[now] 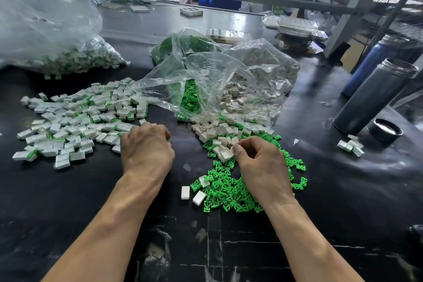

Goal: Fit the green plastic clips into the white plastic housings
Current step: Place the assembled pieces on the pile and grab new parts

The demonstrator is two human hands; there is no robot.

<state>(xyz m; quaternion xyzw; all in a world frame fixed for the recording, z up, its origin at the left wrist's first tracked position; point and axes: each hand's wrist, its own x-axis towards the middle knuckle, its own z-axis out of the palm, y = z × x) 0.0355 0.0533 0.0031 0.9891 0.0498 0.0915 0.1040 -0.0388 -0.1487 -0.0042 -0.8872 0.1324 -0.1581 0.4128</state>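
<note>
Loose green clips (231, 190) lie in a heap on the black table under my right forearm. Empty white housings (217, 133) spill from a clear bag just beyond them. My right hand (261, 162) hovers over this mix, thumb and fingers pinching at a white housing (225, 154). My left hand (146, 144) is curled knuckles-up at the near edge of the pile of assembled housings (75, 119); what its fingers hold is hidden. Two single white housings (192, 194) lie near the clip heap.
A clear bag of green clips (180, 52) and a bag of white housings (258, 80) lie open behind the heaps. A big bag of assembled parts (57, 36) sits far left. Two metal flasks (370, 98), a lid (384, 130) and a few assembled pieces (351, 146) stand right.
</note>
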